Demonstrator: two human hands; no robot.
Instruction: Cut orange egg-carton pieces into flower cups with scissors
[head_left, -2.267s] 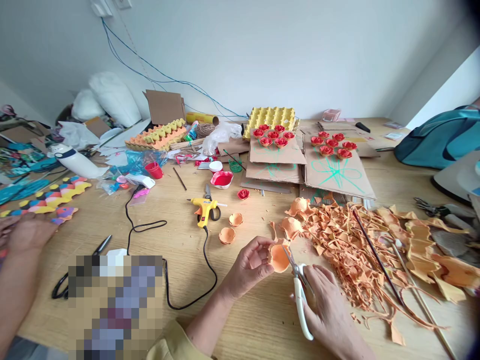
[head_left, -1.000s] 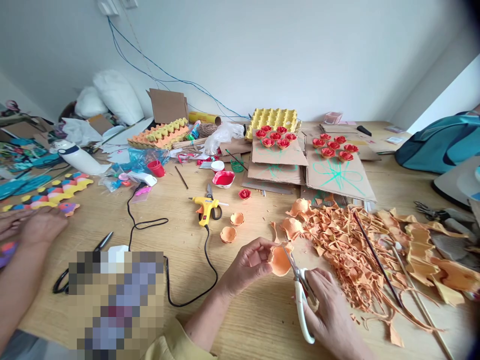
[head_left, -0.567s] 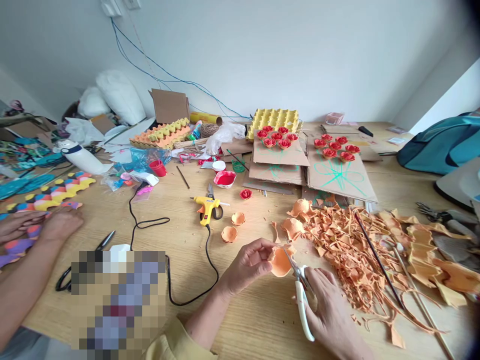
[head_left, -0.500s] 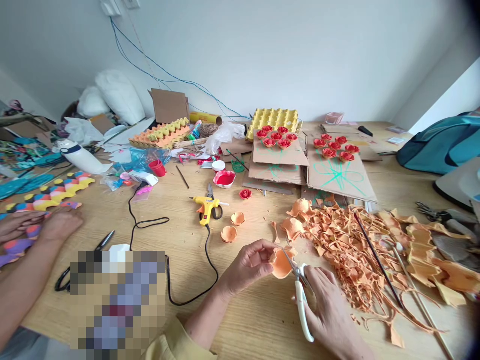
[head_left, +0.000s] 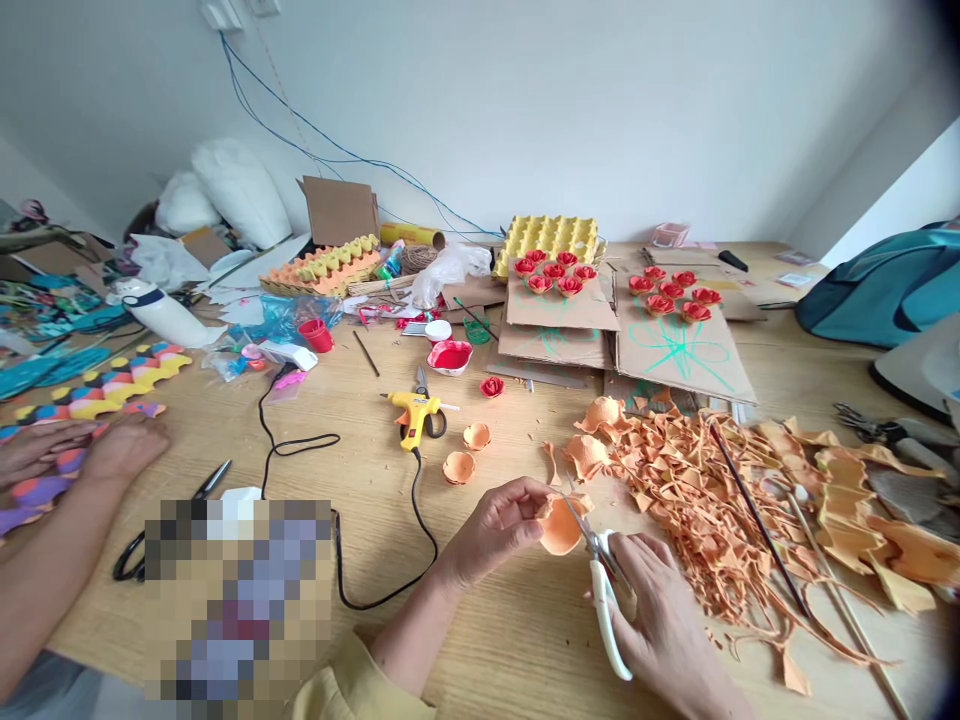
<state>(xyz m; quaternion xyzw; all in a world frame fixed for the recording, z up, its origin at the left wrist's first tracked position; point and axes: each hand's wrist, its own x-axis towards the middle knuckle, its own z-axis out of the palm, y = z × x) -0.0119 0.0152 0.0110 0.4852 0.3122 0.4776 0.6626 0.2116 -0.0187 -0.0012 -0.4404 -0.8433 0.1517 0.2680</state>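
Note:
My left hand point(head_left: 499, 530) pinches the edge of an orange egg-carton cup point(head_left: 560, 530), its hollow turned toward me. White-handled scissors point(head_left: 611, 620) are in my right hand point(head_left: 667, 610), with the blades slightly parted across the cup's upper right rim. Just beyond the cup lie a thin curled orange strip point(head_left: 550, 462) and two uncut orange cups point(head_left: 587, 455). Two trimmed cups with petal-like edges point(head_left: 459, 467) sit to the left, near a yellow glue gun point(head_left: 415, 418). Behind them rests a red paper rose point(head_left: 492, 387).
Orange carton scraps point(head_left: 697, 500) heap on the right. Red roses stand on cardboard sheets point(head_left: 675, 350) at the back. A black cord point(head_left: 424, 530) crosses the table. At left, a co-worker's hands point(head_left: 124, 450) touch a painted carton; black scissors point(head_left: 214, 480) lie nearby.
The cup has tilted and shifted very slightly left in my left hand. The scissors stay at its rim, their handles a little wider apart.

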